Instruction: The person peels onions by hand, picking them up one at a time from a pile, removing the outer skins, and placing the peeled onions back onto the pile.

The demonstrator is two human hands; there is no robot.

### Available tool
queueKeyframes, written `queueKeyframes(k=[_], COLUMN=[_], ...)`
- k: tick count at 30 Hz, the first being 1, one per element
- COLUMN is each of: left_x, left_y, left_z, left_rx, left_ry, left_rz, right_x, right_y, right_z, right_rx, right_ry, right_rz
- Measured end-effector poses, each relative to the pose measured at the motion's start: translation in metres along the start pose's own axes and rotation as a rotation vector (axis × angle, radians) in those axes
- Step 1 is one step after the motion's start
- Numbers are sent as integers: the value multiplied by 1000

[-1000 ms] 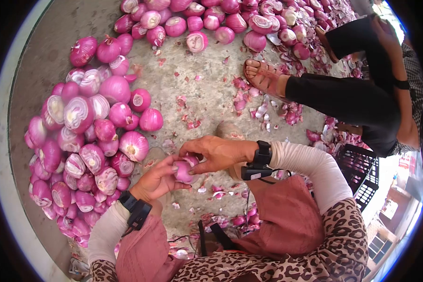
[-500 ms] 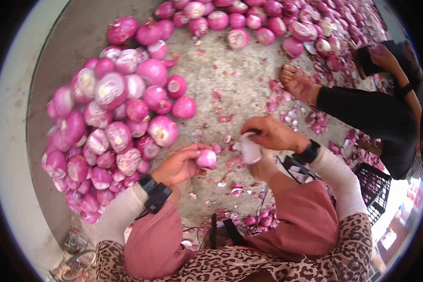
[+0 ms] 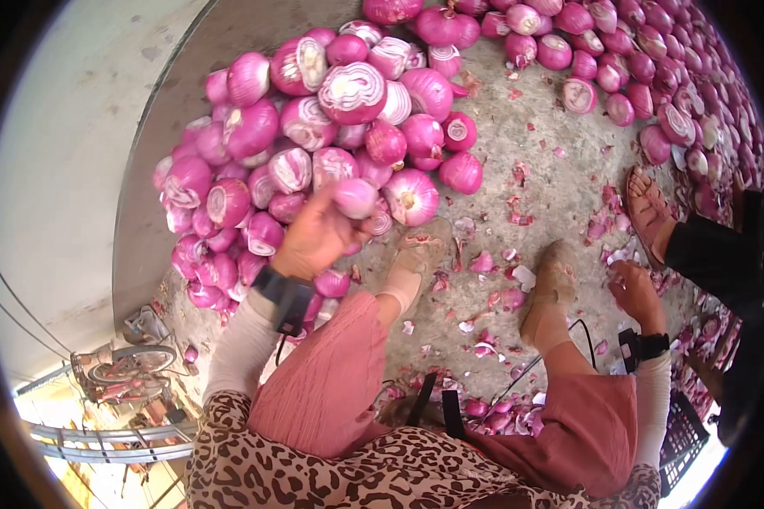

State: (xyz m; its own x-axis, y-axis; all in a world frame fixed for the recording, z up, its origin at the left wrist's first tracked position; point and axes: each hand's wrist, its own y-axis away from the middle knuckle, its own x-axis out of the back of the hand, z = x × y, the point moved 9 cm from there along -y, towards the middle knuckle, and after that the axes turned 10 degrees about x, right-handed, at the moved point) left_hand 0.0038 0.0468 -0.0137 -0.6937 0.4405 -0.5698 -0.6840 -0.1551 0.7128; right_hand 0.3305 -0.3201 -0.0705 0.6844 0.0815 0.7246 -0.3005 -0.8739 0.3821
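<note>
The left hand (image 3: pixel 314 237) is gripping an onion (image 3: pixel 355 197), the pile (image 3: pixel 255 127) lying just beyond it. The right hand (image 3: pixel 635 293) is hanging beside peels (image 3: pixel 518 276), its grip unclear.

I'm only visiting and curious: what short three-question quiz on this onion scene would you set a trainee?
1. Multiple choice: what does the left hand hold? A a knife; B an onion; C a sandal.
2. True or false: the right hand rests on the heap of onions.
3. Fill in: the heap lies on the person's ____ side.

Key
1. B.
2. False: it hangs low on the far side, apart from the heap, near the scattered peels on the ground.
3. left.
</note>
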Motion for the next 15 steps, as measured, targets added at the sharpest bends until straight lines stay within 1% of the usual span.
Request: queueKeyframes(k=[2,5,6,8,9,10,12,13,14,15], left_x=[19,44,49,63,68,77,93,96,95,93], left_y=[27,56,60,72,73,71,71,71,69,70], left_z=[30,65,71,89,93,95,99,99,95,90], left_rx=[-154,-323,-326,-417,-427,-424,-499,-531,-527,-541], left_ry=[79,168,169,183,202,203,283,270,273,300], left_rz=[132,182,185,219,172,176,238,288,291,379], right_x=[-2,-1,-1,-1,-2,-3,-3,-3,-4,-3], right_y=[-3,-8,-9,-12,-12,-11,-11,-10,-11,-11], right_z=[-5,-17,-18,-18,-17,-16,-16,-18,-18,-21], right_rx=[22,72,66,65,57,46,51,57,54,70], right_ry=[12,-24,-32,-42,-42,-42,-50,-57,-57,-45], right_rz=[4,17,14,8,6,3,3,5,-1,3])
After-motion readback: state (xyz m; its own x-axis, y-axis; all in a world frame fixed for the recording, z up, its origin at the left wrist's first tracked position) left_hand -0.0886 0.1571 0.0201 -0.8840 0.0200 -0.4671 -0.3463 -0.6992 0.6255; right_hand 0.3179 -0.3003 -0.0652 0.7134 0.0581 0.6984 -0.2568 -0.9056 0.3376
